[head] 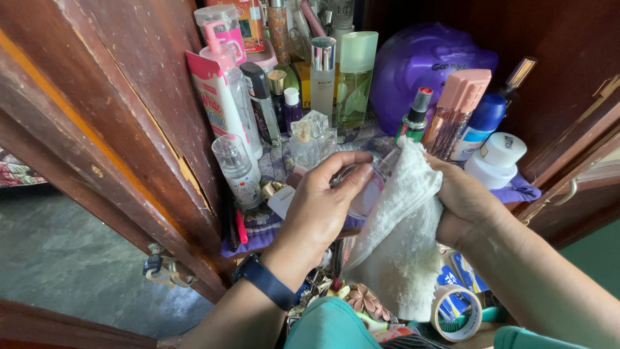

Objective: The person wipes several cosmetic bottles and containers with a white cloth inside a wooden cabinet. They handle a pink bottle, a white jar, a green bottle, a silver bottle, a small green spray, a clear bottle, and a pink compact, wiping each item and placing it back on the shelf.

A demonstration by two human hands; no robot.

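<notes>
**White terry cloth on a clear bottle, crowded cupboard shelf behind**

White towelling is what your right hand [462, 203] has bunched up in a closed grip, pressing the cloth [400, 232] against the small clear glass bottle [369, 187]. Your left hand [323, 207] pinches that bottle between thumb and curled fingers, holding it up just in front of the shelf [258, 232], which has a purple patterned liner. A dark blue band [268, 282] sits on your left wrist.

Packaging-wise, it's packed back there. Far left: a tall pink-and-white tube [216, 97] leaning by a clear pump bottle with a pink head [226, 52]. In the middle, a slim bottle with a silver cap [322, 74] stands right beside a pale green rectangular perfume bottle [356, 77]. A small clear spray bottle [236, 169] stands at the front left, near your left hand. Right of centre there's a big purple round thing [423, 64] at the back, a peach-pink ribbed cap on a clear bottle [457, 106], a blue-topped roll-on [481, 126], and a white jar with a lid [496, 160] at the shelf's right end, close to your right hand.

The brown wooden door [116, 129] stands open on the left. Below the cloth, a roll of tape [457, 313] lies among blue packets and clutter.
</notes>
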